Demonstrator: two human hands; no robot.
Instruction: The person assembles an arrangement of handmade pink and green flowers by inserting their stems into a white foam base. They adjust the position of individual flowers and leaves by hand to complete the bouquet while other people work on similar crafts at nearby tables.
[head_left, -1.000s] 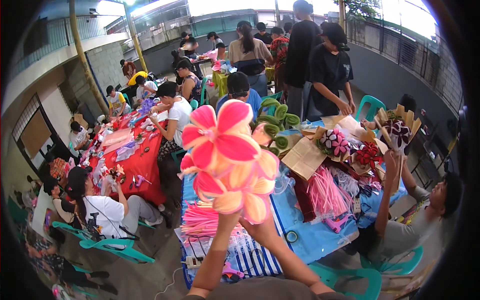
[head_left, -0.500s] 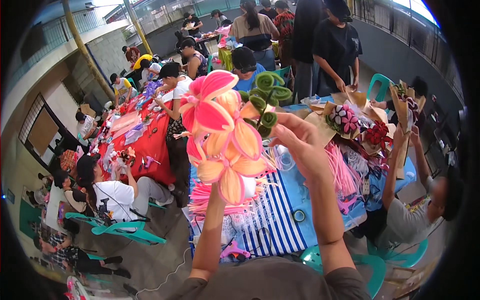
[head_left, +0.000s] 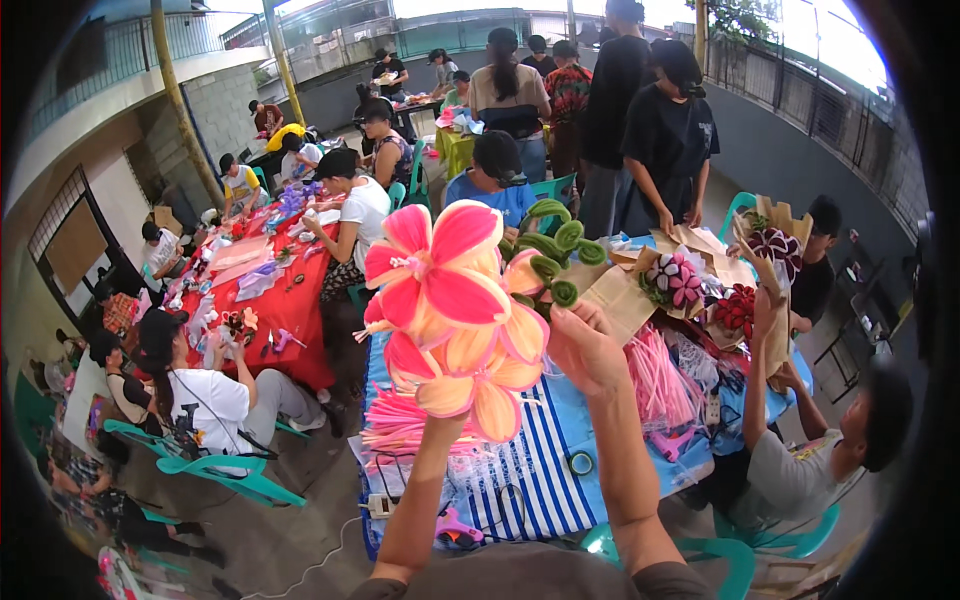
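Note:
A bunch of handmade fuzzy-looking flowers (head_left: 440,275), with pink and peach petals, is raised over the table in front of me. My left forearm reaches up behind the lowest bloom; of my left hand (head_left: 443,428) only the wrist end shows, and its fingers are hidden by the petals it holds up. At the bunch's right side sticks out a green curled sprig (head_left: 545,262) with coiled tips. My right hand (head_left: 592,348) has thumb and fingers pinched at its lowest coil. Beneath the flowers lies a pile of pink stems (head_left: 410,425).
The striped blue cloth (head_left: 530,470) bears a green tape roll (head_left: 580,463), a pink glue gun (head_left: 455,527) and more pink stems (head_left: 665,375). Wrapped bouquets (head_left: 680,280) lie to the right, beside a seated person (head_left: 815,465) holding one. A red table (head_left: 300,340) with workers stands left.
The bunch has turned, showing the pink bloom more from the front, and sits lower in the picture. My right hand has moved lower along the green sprig. My view has tilted up.

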